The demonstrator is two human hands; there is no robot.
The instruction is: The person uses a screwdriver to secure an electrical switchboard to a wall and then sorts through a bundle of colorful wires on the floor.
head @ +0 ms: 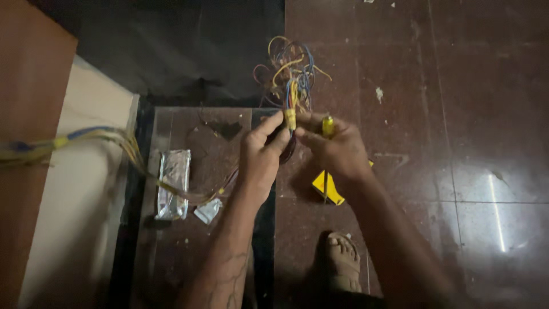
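Note:
My left hand and my right hand meet over a bundle of thin coloured wires that fans out upward in yellow, blue and red strands. Both hands pinch the bundle at a spot bound with yellow tape. In my right hand there is also a small yellow-handled tool, held upright. The rest of the wire harness runs off to the left, wrapped in yellow and blue, and loops under my left forearm.
A silvery foil packet and a smaller clear wrapper lie on a glass-topped panel. A yellow flat piece lies on the dark tiled floor. My bare foot is below. A pale board stands on the left.

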